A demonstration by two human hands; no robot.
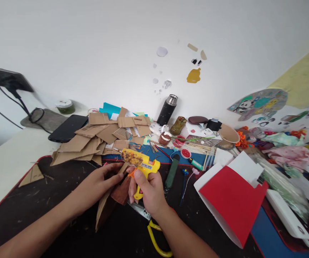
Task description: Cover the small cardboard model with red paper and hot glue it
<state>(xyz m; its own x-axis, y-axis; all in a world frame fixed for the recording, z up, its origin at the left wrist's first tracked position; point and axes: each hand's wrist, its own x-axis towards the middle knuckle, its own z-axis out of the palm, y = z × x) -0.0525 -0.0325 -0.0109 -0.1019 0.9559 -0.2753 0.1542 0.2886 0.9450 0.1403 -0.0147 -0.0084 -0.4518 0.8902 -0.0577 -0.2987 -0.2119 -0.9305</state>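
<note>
My right hand (pixel 151 195) is wrapped round a yellow hot glue gun (pixel 147 163), with a finger at its orange trigger. Brownish residue covers the gun's front, and the nozzle points left, above my left hand (pixel 102 182). The fingers of that hand pinch a piece of cardboard (pixel 104 211) standing on edge over the dark mat. A reddish-brown part (pixel 120 192) sits beside it, partly hidden by my hands; whether the two are joined I cannot tell. Under my right wrist lie scissors with yellow handles (pixel 154 240), their blades partly covered.
Cut cardboard pieces (pixel 76 147) are heaped at the back left beside a black tablet-like device (pixel 68 128). Behind stand a black flask (pixel 167 109) and small paint pots (pixel 165 138). A green-handled cutter (pixel 172 172) and folded red card (pixel 232 200) lie to the right.
</note>
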